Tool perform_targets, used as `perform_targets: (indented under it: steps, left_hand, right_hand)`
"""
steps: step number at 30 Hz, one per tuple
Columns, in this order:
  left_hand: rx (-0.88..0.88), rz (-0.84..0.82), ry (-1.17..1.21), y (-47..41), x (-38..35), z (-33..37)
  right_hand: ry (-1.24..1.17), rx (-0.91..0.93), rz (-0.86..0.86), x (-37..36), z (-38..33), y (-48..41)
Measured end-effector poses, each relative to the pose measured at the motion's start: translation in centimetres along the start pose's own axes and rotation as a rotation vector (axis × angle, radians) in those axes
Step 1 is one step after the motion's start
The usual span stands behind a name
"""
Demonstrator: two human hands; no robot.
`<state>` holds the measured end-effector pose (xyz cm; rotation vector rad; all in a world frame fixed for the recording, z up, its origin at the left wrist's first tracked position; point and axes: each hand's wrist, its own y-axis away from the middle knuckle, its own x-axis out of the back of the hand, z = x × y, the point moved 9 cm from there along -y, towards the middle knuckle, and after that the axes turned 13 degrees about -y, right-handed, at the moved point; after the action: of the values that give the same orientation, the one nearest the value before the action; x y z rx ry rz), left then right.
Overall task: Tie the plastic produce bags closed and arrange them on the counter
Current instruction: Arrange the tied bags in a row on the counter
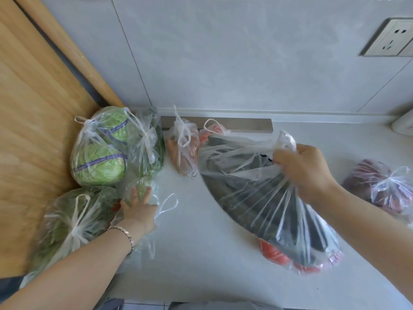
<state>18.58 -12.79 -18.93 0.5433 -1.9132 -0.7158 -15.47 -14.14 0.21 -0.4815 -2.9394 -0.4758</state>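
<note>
- Okay, the right hand (306,173), at about 3 o'clock in the view, has its fingers curled tight round the bunched-up neck and handles of the big bag (268,211). The plastic fans out from that grip toward 5 o'clock.
- The red round stuff sits at the bottom of that bag, low near the table (201,247). I can't tell whether the bag is lifted clear or still resting on it.
- The left hand (138,211), around 8 o'clock, is flat with its fingers straight and a bit spread. It lies palm down on the small bag (143,186) with something pale green inside, pressing rather than grabbing. There's a bracelet (125,234) on that wrist.
- One loose handle loop of the small bag sticks out at the hand's 3 o'clock, so that bag looks untied.
- The knotted ones are the cabbage bag (100,151) at 10 o'clock, the leafy bag (149,142) touching it at its 3 o'clock, and the carrot bag (183,153) toward 12. The greens bag (67,224) is at 8 o'clock against the wooden panel (33,119), and the dark red bag (380,189) is far out at 3 o'clock.
- The hard bit is a big dark curved shape showing through the big bag. I can't say whether it's inside or underneath.
- The dark red bag is partly behind the right forearm, and the greens bag is cut off by the left arm.
</note>
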Motion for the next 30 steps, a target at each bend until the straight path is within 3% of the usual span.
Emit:
perform_targets:
  steps: [10, 20, 24, 26, 28, 30]
  left_hand:
    - [-0.075, 0.063, 0.142, 0.1, -0.7, -2.2]
    - [-0.131, 0.100, 0.153, 0.0, -1.1, -2.9]
    - [-0.148, 0.105, 0.138, -0.2, -1.5, -3.0]
    - [-0.155, 0.095, 0.142, -0.4, -1.6, -3.0]
    - [-0.157, 0.078, 0.155, -0.6, -1.7, -3.0]
    - [-0.159, 0.067, 0.163, -0.8, -1.8, -3.0]
  right_hand:
    - [-0.124, -0.251, 0.063, -12.3, 10.0, 6.7]
    - [-0.168, -0.307, -0.207, -20.9, 14.4, 10.2]
    - [0.189, -0.126, -0.429, -20.7, 13.1, 9.9]
    - [0.305, 0.031, -0.330, -18.0, 12.2, 8.4]
    - [0.328, 0.063, -0.013, -13.2, 13.3, 5.8]
    - [0.366, -0.276, 0.128, -10.4, 18.1, 4.0]
